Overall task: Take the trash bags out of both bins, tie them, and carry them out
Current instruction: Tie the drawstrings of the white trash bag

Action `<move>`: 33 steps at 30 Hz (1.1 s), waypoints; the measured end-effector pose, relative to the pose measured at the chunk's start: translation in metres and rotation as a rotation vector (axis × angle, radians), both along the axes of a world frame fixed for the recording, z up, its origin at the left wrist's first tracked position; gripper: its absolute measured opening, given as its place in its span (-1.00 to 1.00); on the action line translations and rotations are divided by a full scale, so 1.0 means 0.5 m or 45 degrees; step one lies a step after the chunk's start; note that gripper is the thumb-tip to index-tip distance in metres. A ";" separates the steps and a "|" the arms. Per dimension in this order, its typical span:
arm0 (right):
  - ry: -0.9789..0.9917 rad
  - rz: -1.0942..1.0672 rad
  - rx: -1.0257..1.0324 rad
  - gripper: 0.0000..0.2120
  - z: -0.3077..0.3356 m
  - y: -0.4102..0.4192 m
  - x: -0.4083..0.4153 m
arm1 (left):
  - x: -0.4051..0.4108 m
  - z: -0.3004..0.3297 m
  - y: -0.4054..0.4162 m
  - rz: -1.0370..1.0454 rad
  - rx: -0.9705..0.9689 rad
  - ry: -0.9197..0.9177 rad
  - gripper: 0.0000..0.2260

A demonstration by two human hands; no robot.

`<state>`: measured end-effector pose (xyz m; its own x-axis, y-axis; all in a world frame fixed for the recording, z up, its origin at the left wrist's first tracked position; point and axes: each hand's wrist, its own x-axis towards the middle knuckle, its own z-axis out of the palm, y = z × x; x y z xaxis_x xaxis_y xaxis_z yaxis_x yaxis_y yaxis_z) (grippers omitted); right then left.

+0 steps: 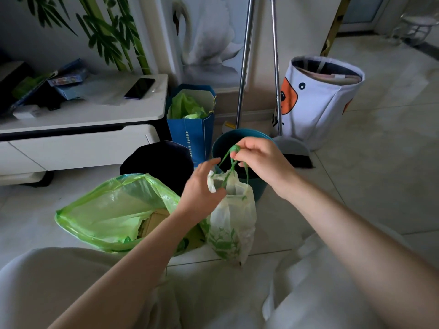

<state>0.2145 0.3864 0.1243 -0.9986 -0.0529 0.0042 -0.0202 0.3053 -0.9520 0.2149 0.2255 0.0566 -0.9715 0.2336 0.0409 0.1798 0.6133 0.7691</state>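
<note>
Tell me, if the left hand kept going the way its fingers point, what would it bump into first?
Probably the green drawstring handles of the small white bag, which the right hand holds up. The left hand points up toward them; the teal bin sits behind. Depth is hard to judge.

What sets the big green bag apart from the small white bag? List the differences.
The big green bag lies on the floor with its mouth open; the small white bag hangs upright, with the right hand pinching its green handles. The green bag is larger and plain; the white bag carries green print. Both are thin, translucent plastic.
</note>
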 end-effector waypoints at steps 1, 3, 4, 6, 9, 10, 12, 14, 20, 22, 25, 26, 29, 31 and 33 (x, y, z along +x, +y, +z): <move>0.042 0.008 -0.035 -0.89 0.003 -0.002 0.002 | -0.005 -0.019 0.005 -0.059 -0.061 -0.111 -0.37; 0.153 0.011 -0.044 -0.88 0.005 -0.007 0.006 | -0.019 -0.048 0.024 -0.092 -0.127 -0.204 -0.26; 0.201 0.015 -0.022 -0.87 0.004 -0.011 0.007 | -0.025 -0.058 0.037 -0.089 -0.136 -0.183 -0.25; 0.239 0.043 0.007 -0.88 -0.001 -0.019 0.009 | -0.037 -0.069 0.065 -0.065 -0.095 -0.115 -0.34; 0.278 0.066 0.002 -0.96 -0.006 -0.030 0.012 | -0.046 -0.079 0.101 -0.028 -0.021 -0.041 -0.61; 0.323 0.052 0.002 -0.97 -0.006 -0.032 0.013 | -0.046 -0.083 0.108 -0.013 -0.020 -0.055 -0.70; 0.426 -0.002 -0.003 -0.96 0.000 -0.031 0.015 | -0.041 -0.097 0.111 0.039 0.012 -0.158 -0.88; 0.465 -0.046 -0.053 -0.92 0.007 -0.021 0.014 | -0.028 -0.117 0.100 0.093 0.051 -0.192 -0.71; 0.353 -0.046 -0.267 -0.93 0.015 -0.012 0.016 | -0.006 -0.153 0.054 0.129 -0.039 -0.039 -0.61; 0.319 -0.051 -0.308 -0.92 0.016 -0.013 0.015 | -0.004 -0.157 0.044 0.102 -0.088 -0.065 -0.62; 0.244 0.024 -0.336 -0.91 0.021 -0.006 0.009 | -0.001 -0.152 0.027 -0.059 -0.158 -0.227 -0.73; 0.209 0.067 -0.343 -0.89 0.023 -0.004 0.006 | 0.000 -0.144 0.021 -0.115 -0.163 -0.303 -0.74; 0.166 0.141 -0.355 -0.84 0.026 -0.007 0.004 | 0.010 -0.101 -0.002 -0.104 -0.041 -0.419 -0.68; 0.183 0.164 -0.332 -0.81 0.026 -0.015 0.008 | 0.015 -0.076 -0.021 -0.006 -0.004 -0.267 -0.71; 0.210 0.192 -0.283 -0.77 0.026 -0.025 0.016 | 0.023 -0.059 -0.038 0.032 0.033 -0.200 -0.74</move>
